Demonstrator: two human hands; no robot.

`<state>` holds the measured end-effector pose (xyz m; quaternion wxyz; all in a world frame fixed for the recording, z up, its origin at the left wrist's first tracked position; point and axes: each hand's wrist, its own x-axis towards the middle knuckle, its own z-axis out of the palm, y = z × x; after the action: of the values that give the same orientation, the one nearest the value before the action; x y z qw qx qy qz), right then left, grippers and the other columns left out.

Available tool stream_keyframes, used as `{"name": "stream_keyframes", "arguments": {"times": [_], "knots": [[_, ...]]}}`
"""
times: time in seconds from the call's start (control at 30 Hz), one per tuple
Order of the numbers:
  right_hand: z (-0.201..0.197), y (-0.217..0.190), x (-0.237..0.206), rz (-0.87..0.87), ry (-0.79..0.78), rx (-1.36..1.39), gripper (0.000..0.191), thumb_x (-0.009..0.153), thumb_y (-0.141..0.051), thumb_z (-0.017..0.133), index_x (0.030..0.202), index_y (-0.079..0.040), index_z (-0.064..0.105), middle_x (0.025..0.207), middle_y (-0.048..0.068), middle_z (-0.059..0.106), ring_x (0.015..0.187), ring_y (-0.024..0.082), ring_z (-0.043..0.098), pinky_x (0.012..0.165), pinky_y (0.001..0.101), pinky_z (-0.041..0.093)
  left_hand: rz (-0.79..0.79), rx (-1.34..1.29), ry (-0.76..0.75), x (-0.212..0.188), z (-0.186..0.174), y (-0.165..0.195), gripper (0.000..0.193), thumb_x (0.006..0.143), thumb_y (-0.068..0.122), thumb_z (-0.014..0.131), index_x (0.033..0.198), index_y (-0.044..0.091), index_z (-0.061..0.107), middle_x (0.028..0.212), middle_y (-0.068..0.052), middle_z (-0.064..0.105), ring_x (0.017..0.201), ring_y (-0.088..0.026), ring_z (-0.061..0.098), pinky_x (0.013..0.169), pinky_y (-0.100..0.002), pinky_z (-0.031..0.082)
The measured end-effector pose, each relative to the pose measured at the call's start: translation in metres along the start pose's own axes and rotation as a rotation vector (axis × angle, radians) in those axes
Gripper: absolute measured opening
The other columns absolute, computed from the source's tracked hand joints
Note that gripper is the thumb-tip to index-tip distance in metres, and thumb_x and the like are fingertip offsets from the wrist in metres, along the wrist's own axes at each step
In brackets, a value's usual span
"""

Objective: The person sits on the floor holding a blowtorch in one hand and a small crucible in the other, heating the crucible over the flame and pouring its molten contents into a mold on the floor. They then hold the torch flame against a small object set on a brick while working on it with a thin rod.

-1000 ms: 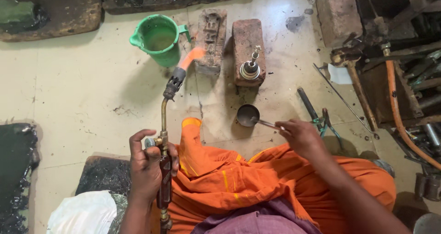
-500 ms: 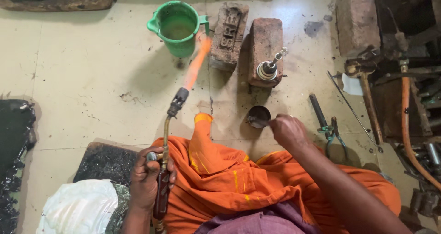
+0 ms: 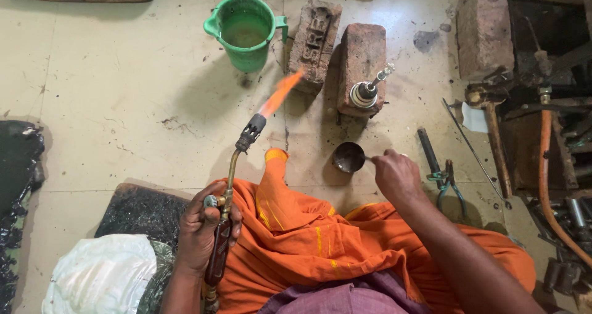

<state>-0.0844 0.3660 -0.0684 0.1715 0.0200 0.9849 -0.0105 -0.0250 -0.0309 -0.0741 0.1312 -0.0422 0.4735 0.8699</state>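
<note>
even soft daylight, floor (image 3: pixel 123 92) bright, soft shadows under jug (image 3: pixel 245 30) and bricks (image 3: pixel 364 67); flame (image 3: pixel 280 93) slightly blown out, right edge dim, sharp overall.

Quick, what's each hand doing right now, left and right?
Left hand: closed around the handle of the lit gas torch, flame pointing toward the bricks.
Right hand: closed on the handle of the small metal ladle resting low over the floor.

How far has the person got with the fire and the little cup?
Done: the torch in the left hand is lit, its orange flame burning over the floor. In hand: the right hand holds the small dark ladle by its handle, near the bricks. Left: the flame points away from the ladle, so it isn't being heated yet.
</note>
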Motion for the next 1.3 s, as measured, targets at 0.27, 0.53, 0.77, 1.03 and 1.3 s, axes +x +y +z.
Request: {"name": "stream_keyframes", "arguments": {"times": [0.27,0.53,0.77,1.03,1.3], "knots": [[0.000,0.001,-0.004,0.022,-0.072,-0.221,0.033,0.105,-0.005,0.046,0.098,-0.006,0.078,0.098,0.015,0.074,0.075,0.023,0.075,0.063,0.0349,0.064,-0.019,0.054,0.037,-0.001,0.006,0.003,0.067,0.088,0.044,0.070,0.144,0.010,0.056,0.083,-0.011,0.071,0.063,-0.017,0.069,0.046,-0.027,0.055],[-0.008,-0.003,-0.002,-0.063,-0.024,-0.172,0.027,0.097,-0.008,0.053,0.093,-0.012,0.079,0.098,0.014,0.074,0.083,0.028,0.074,0.074,0.0416,0.060,-0.017,0.064,0.034,-0.003,0.006,0.004,0.068,0.089,0.043,0.070,0.145,0.009,0.055,0.083,-0.011,0.071,0.062,-0.017,0.068,0.045,-0.026,0.055],[-0.010,0.006,-0.012,0.034,-0.031,-0.153,0.021,0.084,-0.020,0.066,0.100,-0.013,0.078,0.101,0.014,0.071,0.088,0.031,0.074,0.075,0.0433,0.060,-0.020,0.052,0.023,-0.002,0.003,0.004,0.069,0.090,0.043,0.069,0.146,0.007,0.053,0.083,-0.011,0.070,0.062,-0.016,0.068,0.045,-0.026,0.054],[0.000,0.011,-0.015,0.046,-0.001,-0.123,0.023,0.091,-0.012,0.056,0.091,-0.015,0.079,0.095,0.013,0.074,0.092,0.033,0.073,0.082,0.0443,0.058,-0.021,0.086,0.038,-0.004,0.006,0.004,0.070,0.089,0.042,0.069,0.147,0.007,0.052,0.082,-0.011,0.070,0.063,-0.016,0.069,0.045,-0.026,0.055],[-0.004,0.024,-0.022,0.211,-0.026,0.092,0.024,0.092,-0.014,0.063,0.101,-0.022,0.083,0.099,0.011,0.077,0.092,0.035,0.073,0.086,0.0466,0.058,-0.028,0.134,0.058,-0.005,0.005,0.003,0.073,0.088,0.042,0.070,0.149,0.008,0.052,0.081,-0.012,0.071,0.061,-0.016,0.069,0.044,-0.026,0.055]]}}
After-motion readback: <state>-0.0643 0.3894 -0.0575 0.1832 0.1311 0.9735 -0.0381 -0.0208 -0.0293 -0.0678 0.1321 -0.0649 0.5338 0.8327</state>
